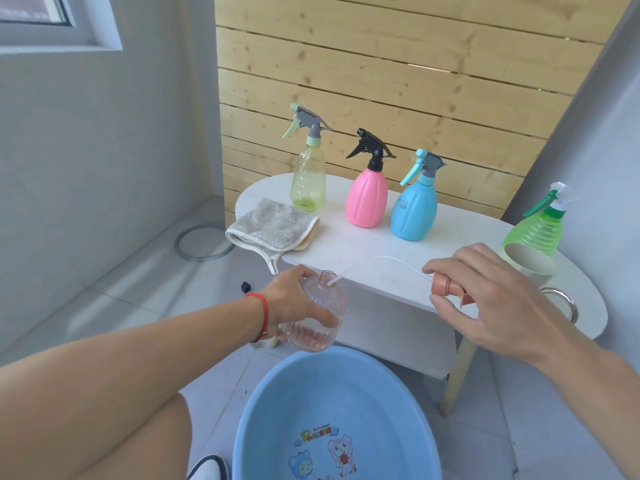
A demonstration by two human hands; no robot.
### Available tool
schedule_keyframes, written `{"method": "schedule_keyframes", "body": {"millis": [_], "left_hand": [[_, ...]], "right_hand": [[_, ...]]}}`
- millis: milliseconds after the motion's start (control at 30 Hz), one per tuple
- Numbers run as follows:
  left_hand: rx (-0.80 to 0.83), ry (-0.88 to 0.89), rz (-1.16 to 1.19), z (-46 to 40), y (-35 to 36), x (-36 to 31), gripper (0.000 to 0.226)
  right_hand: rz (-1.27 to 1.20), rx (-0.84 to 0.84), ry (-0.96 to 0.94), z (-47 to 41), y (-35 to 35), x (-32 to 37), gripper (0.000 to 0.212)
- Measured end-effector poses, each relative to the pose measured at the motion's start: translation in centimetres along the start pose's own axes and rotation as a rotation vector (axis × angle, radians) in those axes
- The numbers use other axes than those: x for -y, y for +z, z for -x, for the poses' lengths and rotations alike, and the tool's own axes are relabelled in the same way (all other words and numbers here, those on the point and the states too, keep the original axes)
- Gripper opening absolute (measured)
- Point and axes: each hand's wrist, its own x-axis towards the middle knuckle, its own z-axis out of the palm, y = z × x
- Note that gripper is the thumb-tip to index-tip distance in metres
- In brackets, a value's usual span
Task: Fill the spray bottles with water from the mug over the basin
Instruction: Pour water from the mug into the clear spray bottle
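Left hand [294,299] grasps the clear pink bottle [317,315], uncapped and tilted, above the far rim of the blue basin [263,410]. Right hand [485,292] clenches round the pink spray head [446,287], its thin tube [398,263] arcing left into the bottle's neck. On the white desk [346,251]: yellow-green bottle [309,178], pink bottle [367,197], blue bottle [414,211], green bottle [535,230], mug [530,268], grey cloth [272,226]
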Motion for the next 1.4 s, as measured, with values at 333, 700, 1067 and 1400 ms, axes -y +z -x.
{"method": "schedule_keyframes", "body": {"millis": [333, 700, 1067, 1400], "left_hand": [[0.009, 0.012, -0.028, -0.1, 0.6, -0.1, 0.092], [0.059, 0.187, -0.217, 0.7, 1.4, -0.4, 0.083], [0.053, 0.376, -0.359, 1.1, 2.6, -0.8, 0.088], [0.051, 0.349, -0.409, 1.4, 2.4, -0.5, 0.089]], "right_hand": [[0.14, -0.058, -0.012, 0.1, -0.6, 0.0, 0.02], [-0.03, 0.094, -0.087, -1.4, 2.0, 2.1, 0.04], [-0.253, 0.365, 0.212, -5.6, 3.3, 4.2, 0.021], [-0.22, 0.511, 0.368, -6.6, 4.0, 4.9, 0.044]]}}
